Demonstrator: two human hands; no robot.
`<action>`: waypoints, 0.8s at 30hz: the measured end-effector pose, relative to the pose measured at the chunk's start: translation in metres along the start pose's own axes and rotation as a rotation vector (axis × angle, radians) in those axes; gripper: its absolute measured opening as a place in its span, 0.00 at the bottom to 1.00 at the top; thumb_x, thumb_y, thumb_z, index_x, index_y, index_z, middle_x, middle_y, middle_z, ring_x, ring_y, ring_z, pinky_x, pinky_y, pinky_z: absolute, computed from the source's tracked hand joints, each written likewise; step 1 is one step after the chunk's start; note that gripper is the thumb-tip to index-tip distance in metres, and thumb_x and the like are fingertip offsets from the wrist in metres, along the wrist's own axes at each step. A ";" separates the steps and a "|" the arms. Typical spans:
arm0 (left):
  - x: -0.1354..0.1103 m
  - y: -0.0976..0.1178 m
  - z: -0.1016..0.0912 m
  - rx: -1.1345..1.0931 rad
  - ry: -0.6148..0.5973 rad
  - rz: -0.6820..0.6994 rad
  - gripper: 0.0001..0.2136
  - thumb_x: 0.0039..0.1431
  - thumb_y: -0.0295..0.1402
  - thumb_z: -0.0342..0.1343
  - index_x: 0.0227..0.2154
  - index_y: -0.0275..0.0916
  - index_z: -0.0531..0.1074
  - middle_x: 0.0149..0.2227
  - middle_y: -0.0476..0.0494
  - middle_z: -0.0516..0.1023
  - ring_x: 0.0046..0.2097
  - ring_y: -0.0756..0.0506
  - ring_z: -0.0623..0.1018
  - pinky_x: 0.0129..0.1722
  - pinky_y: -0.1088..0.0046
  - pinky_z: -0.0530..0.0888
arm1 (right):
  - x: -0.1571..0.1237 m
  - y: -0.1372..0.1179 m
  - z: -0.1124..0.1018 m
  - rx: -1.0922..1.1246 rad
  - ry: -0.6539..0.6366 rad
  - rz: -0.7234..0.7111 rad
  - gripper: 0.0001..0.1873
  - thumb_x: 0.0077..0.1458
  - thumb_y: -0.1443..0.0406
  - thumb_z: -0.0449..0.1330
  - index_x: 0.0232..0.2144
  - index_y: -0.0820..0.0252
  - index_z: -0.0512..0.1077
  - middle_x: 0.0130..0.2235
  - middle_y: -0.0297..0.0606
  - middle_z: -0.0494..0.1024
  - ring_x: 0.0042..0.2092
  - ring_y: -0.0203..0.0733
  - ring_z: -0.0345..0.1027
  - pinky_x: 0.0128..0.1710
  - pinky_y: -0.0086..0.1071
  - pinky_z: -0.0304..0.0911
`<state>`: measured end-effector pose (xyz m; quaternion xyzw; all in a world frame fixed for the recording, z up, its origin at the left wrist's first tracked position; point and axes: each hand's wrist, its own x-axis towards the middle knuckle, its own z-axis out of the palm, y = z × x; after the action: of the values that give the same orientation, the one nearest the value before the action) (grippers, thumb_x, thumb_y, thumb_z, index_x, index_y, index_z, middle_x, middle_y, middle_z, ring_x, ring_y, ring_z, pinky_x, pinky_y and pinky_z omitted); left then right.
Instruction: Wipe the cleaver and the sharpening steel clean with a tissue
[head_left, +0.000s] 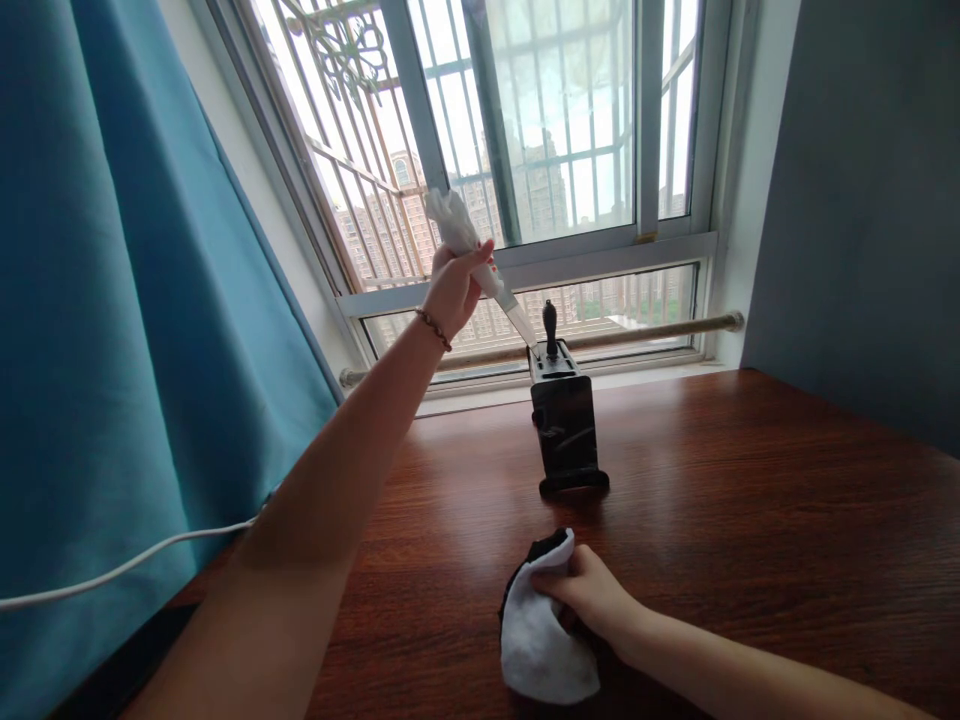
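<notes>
My left hand (456, 285) is stretched out toward the window, its fingers closed round the pale handle of a knife (517, 316). White, crumpled material (450, 218) sticks up above that hand. The blade slants down to the top of a black knife block (564, 425), its tip at a slot; how deep it sits I cannot tell. Another dark-handled tool (550, 325) stands upright in the block. Closer to me, my right hand (592, 590) pinches a folded white cloth (541, 645) with a black edge, held low over the table.
The block stands on a brown wooden table (735, 490). Behind it are a barred window (570, 130) and a horizontal rail (660, 330). A blue curtain (112, 300) hangs at left, with a white cable (135, 560) in front. A grey wall (870, 220) rises at right.
</notes>
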<state>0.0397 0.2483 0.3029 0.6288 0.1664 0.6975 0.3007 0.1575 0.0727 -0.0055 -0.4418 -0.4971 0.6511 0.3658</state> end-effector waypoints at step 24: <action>0.002 -0.096 0.019 0.424 -0.193 -0.364 0.07 0.59 0.31 0.54 0.37 0.33 0.68 0.35 0.46 0.71 0.33 0.49 0.72 0.33 0.70 0.72 | 0.005 0.003 -0.002 0.005 -0.043 -0.021 0.17 0.36 0.61 0.62 0.28 0.69 0.69 0.26 0.38 0.72 0.25 0.32 0.63 0.22 0.24 0.56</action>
<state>0.0788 0.3201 0.2489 0.7007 0.3891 0.5189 0.2973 0.1574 0.0772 -0.0098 -0.4213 -0.5079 0.6579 0.3631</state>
